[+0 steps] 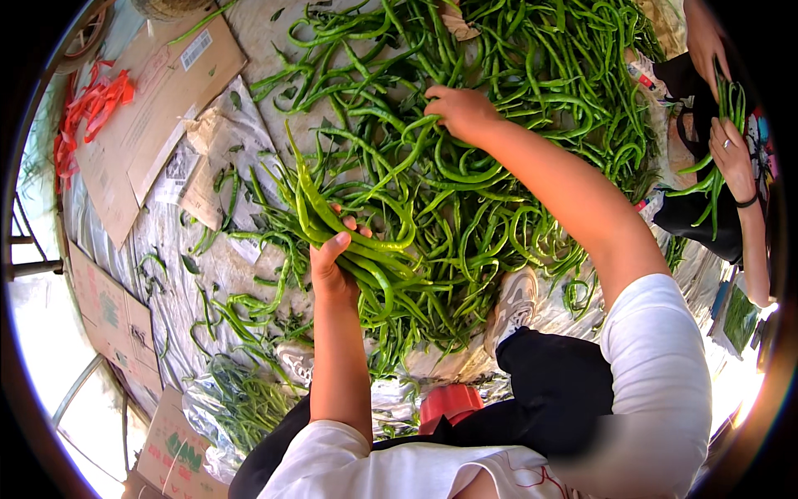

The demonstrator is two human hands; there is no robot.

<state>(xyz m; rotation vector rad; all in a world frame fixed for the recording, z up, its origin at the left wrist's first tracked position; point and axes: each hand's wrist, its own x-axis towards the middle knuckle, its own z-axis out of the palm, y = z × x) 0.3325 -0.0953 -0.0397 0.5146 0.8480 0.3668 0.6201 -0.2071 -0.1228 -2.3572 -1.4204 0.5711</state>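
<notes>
My left hand (334, 258) is closed around a bunch of long green chili peppers (366, 258), its thumb lying across them. The bunch fans out on both sides of the fist, and one pale pepper sticks up above the rest. Farther out, over the big heap of green chili peppers (573, 91), my right hand (464, 113) has its fingers bent together at the heap's surface. A curved pepper runs up to those fingertips, which seem to pinch it; the grip is partly hidden.
Flattened cardboard (125, 158) with red ribbon (91, 108) lies at the left. A clear plastic bag of peppers (241, 403) is at the lower left, and a red stool or tub (449, 404) between my legs. At the right, another person's hands (731, 158) hold several peppers.
</notes>
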